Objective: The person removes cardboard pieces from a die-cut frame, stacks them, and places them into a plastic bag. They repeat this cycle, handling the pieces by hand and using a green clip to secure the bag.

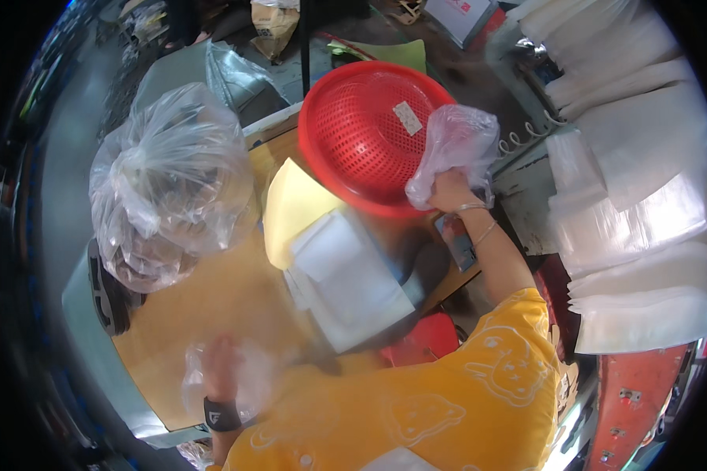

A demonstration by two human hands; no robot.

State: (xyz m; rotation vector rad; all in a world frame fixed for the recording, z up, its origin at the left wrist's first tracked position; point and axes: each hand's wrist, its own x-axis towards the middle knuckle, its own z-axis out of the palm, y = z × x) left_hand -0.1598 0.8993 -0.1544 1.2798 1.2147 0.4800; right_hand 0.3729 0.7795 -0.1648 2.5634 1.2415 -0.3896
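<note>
My right hand (450,191) is closed around a crumpled clear plastic bag (459,141) at the right rim of a red plastic colander (353,133). Part of its fingers is hidden by the film. The colander is tilted, with a small pale label on it. At the lower left, my left hand (221,367) is over the wooden table, with a clear plastic bag (255,381) around or beside it. Blur smears its fingers, so their grip is unclear. A black band circles that wrist.
A large knotted clear bag (173,180) stands at the table's left, beside a black stapler-like tool (108,290). White sheets (349,275) and a yellow sheet (294,208) lie mid-table. A phone (456,239) is near my right forearm. Stacked clear bags (628,204) hang at the right.
</note>
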